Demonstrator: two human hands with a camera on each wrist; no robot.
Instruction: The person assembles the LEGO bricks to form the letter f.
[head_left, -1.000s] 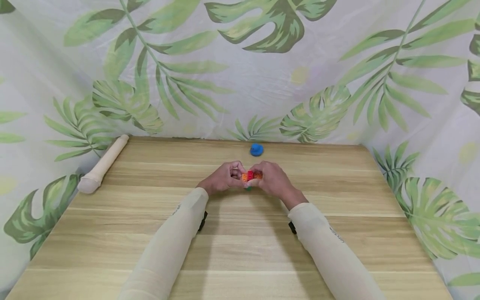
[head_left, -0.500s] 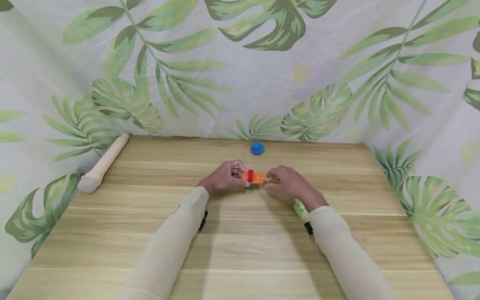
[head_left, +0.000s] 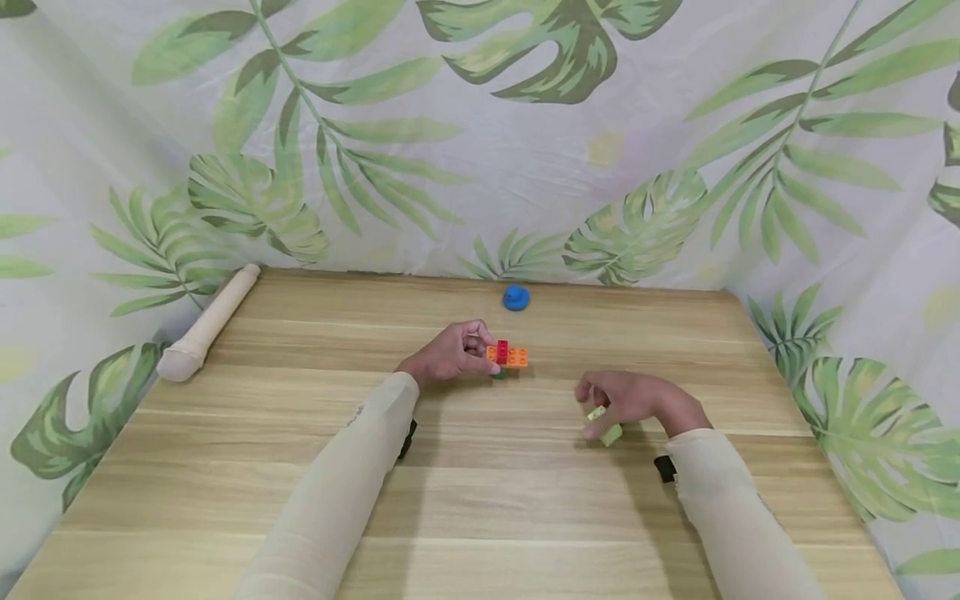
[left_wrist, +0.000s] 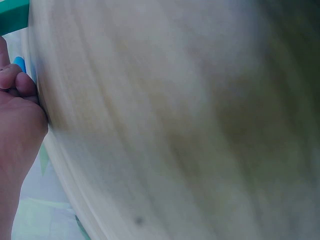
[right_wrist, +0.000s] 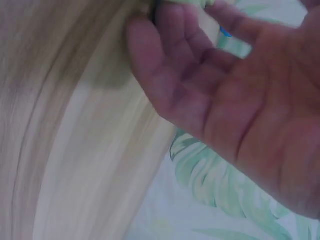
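Note:
Near the table's middle in the head view, my left hand (head_left: pixel 450 352) pinches the left end of a small toy-brick build between thumb and fingers. An orange brick (head_left: pixel 517 357) with studs forms its wide part, a red brick (head_left: pixel 502 350) crosses its top, and a green brick (head_left: pixel 499 374) shows underneath. The left wrist view catches the green brick (left_wrist: pixel 14 16) above my fingers. To the right and closer to me, the curled fingers and thumb of my right hand (head_left: pixel 626 398) are round a light green brick (head_left: pixel 611 433), whose edge also shows at the fingertips in the right wrist view.
A blue toy duck (head_left: pixel 515 297) stands at the back of the wooden table (head_left: pixel 480 500). Along the left edge lies a long pale club-shaped object (head_left: pixel 210 325). A leaf-printed cloth (head_left: pixel 517 167) hangs behind and beside the table.
My right hand has left the brick build and moved right and towards me, down to the light green brick. My left hand keeps its hold on the build, nearly still.

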